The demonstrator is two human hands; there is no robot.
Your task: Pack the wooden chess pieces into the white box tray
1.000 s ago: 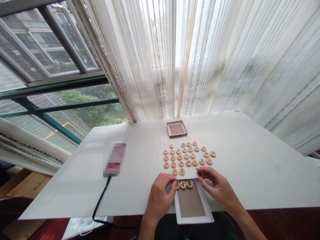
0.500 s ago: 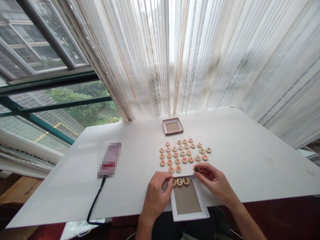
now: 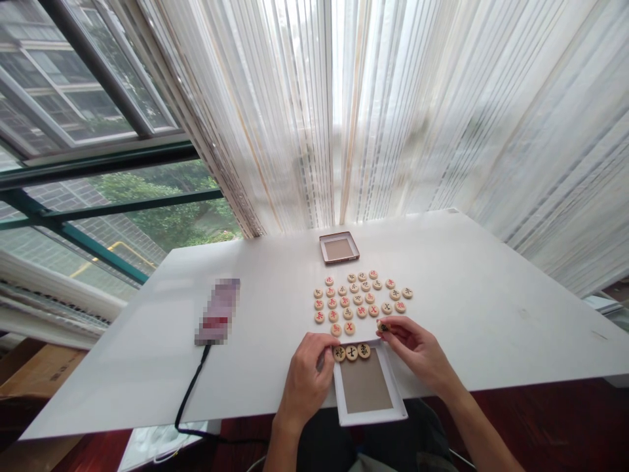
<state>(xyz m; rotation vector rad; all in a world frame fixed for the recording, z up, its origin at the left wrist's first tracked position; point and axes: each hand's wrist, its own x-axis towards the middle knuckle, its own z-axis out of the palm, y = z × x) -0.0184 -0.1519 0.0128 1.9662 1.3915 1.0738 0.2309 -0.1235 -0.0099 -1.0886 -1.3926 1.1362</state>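
A shallow white box with a grey-brown bottom lies at the near table edge, overhanging it slightly. Three Chinese chess pieces with black characters, the middle one a black piece, sit in a row along its far side. My left hand is closed at the box's far left corner, thumb and index finger by its rim. Between the thumb and fingertips of my right hand, a Chinese chess piece is pinched just beyond the far right corner. Its character is partly hidden.
Several loose Chinese chess pieces, red and black, such as a red one, lie spread beyond the box. A box lid rests farther back on the white table. At left is a blurred-out object with a black cable.
My left fingers have uncovered more of the leftmost piece in the box. The piece in my right hand stays near the far right corner. The whole view has shifted slightly.
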